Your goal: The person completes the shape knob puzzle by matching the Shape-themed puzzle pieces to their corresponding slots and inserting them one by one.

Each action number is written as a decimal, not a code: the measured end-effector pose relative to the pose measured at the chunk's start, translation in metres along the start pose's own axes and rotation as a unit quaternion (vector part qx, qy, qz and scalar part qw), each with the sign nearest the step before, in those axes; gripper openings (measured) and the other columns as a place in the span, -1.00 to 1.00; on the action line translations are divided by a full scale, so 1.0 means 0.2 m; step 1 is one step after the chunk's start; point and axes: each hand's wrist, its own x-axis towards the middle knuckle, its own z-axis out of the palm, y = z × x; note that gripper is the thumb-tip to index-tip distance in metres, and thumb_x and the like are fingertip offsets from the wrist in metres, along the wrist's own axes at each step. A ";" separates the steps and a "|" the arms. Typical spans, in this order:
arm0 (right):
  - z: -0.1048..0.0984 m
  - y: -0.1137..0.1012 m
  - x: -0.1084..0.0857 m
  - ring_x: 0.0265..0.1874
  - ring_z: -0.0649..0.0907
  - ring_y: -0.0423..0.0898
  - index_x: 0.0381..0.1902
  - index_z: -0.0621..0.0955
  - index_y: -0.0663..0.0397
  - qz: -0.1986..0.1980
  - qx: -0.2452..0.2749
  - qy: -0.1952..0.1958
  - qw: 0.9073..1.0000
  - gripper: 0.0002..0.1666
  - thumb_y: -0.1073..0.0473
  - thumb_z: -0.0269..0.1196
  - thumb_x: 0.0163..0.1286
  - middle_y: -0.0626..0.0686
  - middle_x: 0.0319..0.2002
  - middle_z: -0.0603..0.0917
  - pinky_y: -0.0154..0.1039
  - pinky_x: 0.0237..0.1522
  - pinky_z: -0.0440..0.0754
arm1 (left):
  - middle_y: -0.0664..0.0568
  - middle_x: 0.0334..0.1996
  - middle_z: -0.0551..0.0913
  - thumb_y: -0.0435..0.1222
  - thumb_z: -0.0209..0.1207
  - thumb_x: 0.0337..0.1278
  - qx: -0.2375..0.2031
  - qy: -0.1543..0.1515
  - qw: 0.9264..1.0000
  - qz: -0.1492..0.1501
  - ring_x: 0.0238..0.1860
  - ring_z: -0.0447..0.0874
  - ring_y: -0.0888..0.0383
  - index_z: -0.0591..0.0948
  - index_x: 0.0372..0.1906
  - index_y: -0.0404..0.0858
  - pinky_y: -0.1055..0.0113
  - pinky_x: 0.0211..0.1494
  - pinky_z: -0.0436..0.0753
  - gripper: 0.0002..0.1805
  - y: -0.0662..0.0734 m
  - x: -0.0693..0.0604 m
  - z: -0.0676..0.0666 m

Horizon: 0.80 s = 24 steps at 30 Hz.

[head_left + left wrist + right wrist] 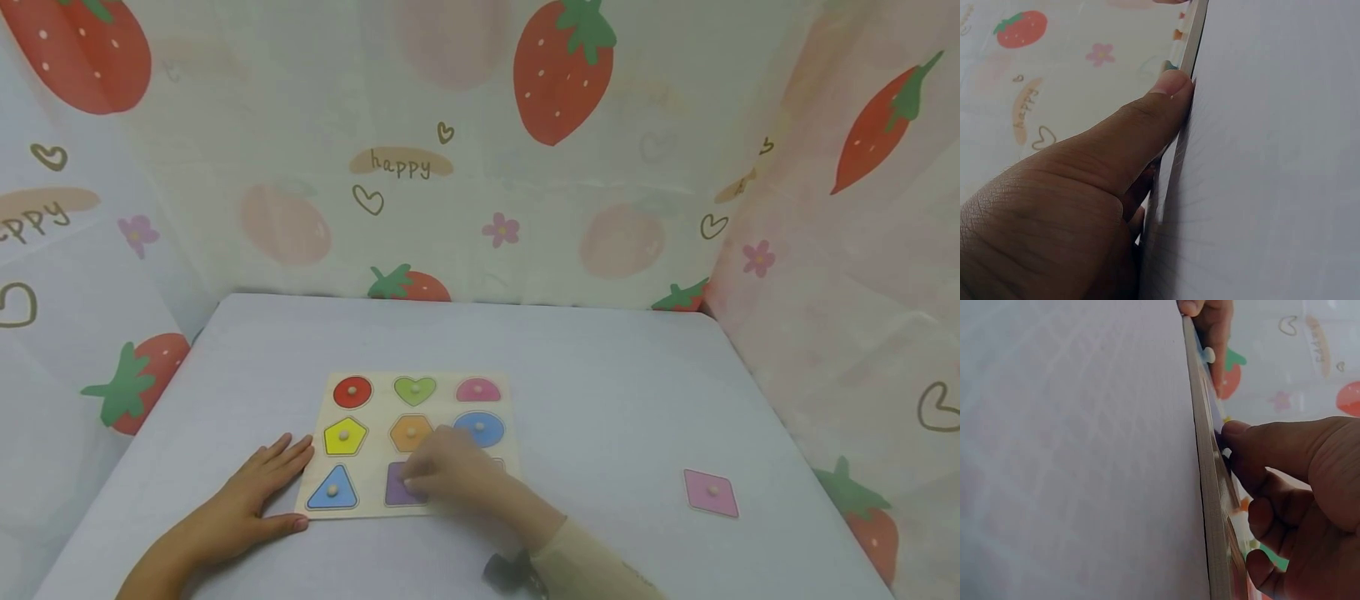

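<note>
A wooden knob puzzle board (375, 465) lies on the table, with coloured shape pieces in its recesses. My left hand (228, 500) rests on the table at the board's left side, fingers extended; the thumb (1154, 106) touches the board's edge in the left wrist view. Over the lower part of the board, my right hand (459, 468) pinches the small knob of the purple square piece (396, 485) between thumb and index finger. That piece sits in or at the bottom middle recess. Behind the right hand, the bottom right recess is mostly hidden.
A pink parallelogram piece (720, 502) with a knob lies apart on the table (615, 417), right of the board. A dark object (506, 572) shows by the right wrist. Strawberry-print sheets (480, 183) enclose the table's back and sides.
</note>
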 end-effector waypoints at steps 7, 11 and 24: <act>0.01 0.01 0.00 -0.33 0.47 -0.31 -0.32 0.81 -0.38 0.002 0.001 0.001 1.000 -0.84 0.09 0.37 0.37 -0.38 -0.49 0.57 -0.42 -0.20 0.46 | 0.07 0.62 0.17 0.32 0.30 0.05 -0.001 -0.001 1.000 0.006 0.65 -0.14 -0.15 0.23 0.61 -0.03 0.74 0.40 -0.54 0.07 0.00 -0.01 0.00; 0.01 0.00 -0.01 -0.36 0.45 -0.29 -0.40 0.76 -0.38 -0.010 -0.012 0.003 1.000 -0.82 0.10 0.36 0.37 -0.34 -0.54 0.53 -0.43 -0.24 0.43 | 0.06 0.62 0.17 0.31 0.31 0.05 -0.001 -0.002 1.000 0.006 0.65 -0.13 -0.16 0.24 0.61 -0.04 0.74 0.40 -0.53 0.06 0.01 0.00 -0.01; 0.00 -0.01 0.00 -0.36 0.48 -0.32 -0.29 0.81 -0.36 -0.015 -0.016 0.002 1.000 -0.86 0.10 0.39 0.36 -0.40 -0.50 0.58 -0.42 -0.17 0.46 | 0.12 0.63 0.14 0.34 0.30 0.03 0.004 -0.009 1.000 -0.006 0.67 -0.18 -0.10 0.22 0.62 0.01 0.74 0.40 -0.55 0.08 -0.02 0.01 0.01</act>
